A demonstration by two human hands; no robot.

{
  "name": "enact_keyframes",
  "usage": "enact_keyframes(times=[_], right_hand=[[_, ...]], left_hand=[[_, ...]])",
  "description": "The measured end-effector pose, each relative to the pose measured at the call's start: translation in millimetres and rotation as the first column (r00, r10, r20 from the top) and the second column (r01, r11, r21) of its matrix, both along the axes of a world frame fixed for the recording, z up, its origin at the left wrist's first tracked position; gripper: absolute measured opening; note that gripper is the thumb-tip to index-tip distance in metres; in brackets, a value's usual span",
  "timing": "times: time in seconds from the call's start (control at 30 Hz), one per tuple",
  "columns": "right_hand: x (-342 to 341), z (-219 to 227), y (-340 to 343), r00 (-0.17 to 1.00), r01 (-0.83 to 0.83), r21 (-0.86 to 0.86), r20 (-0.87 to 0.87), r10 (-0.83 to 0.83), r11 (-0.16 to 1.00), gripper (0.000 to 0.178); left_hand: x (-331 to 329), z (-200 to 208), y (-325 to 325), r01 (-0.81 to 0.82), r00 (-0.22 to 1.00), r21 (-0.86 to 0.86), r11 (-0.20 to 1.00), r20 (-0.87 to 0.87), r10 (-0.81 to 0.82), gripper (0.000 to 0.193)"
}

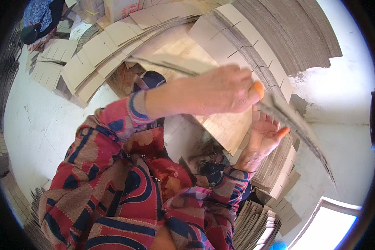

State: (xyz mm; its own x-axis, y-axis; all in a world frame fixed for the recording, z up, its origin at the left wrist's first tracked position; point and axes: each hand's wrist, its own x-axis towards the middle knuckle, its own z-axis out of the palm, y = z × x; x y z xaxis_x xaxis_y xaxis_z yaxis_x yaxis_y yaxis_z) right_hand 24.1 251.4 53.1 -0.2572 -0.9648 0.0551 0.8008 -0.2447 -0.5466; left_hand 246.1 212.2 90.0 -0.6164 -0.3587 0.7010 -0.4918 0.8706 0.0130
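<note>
My left hand [221, 89] reaches across the middle with its fingers closed round a thin grey-brown cardboard sheet [298, 125]. The sheet is seen nearly edge-on and is smeared by motion; it slants down to the right. Another thin cardboard edge [166, 64] shows left of this hand; whether it belongs to the same sheet I cannot tell. My right hand [263, 135] is palm up just below the sheet, fingers stretched out and thumb apart. Both thumbs wear orange finger covers. Under my hands is a pale wooden board [223, 129].
Slotted cardboard sheets [237, 35] lie in a long pile beyond my hands, with a thick brown stack [287, 29] behind. More slotted sheets [93, 58] fan out at the far left. Upright cardboard pieces [256, 227] stand at lower right. A person [41, 21] is at the upper left.
</note>
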Motion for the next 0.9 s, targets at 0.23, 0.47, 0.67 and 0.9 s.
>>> enact_keyframes(times=[0.23,0.47,0.67,0.9], right_hand=[[-89.8,-63.7,15.7,0.013,0.486,0.083,-0.996,0.088,0.870,0.042],[-176.3,-99.0,77.1,-0.829,0.467,-0.419,-0.513,0.222,0.779,0.046],[-201.1,-99.6,87.2,-0.706,0.692,-0.274,-0.447,0.549,0.668,0.064],[-227.6,-136.0,79.3,-0.713,0.653,-0.129,-0.437,0.548,0.746,0.064]], left_hand=[[84.7,36.9,-51.9,-0.639,0.753,-0.128,0.758,0.096,0.651,0.041],[268.7,-162.3,-145.7,-0.733,0.646,-0.040,0.679,0.270,0.714,0.062],[212.8,-187.4,-100.0,-0.885,0.435,0.156,0.439,0.613,0.659,0.111],[238.1,-201.3,-101.8,-0.874,0.363,0.003,0.485,0.668,0.650,0.110]])
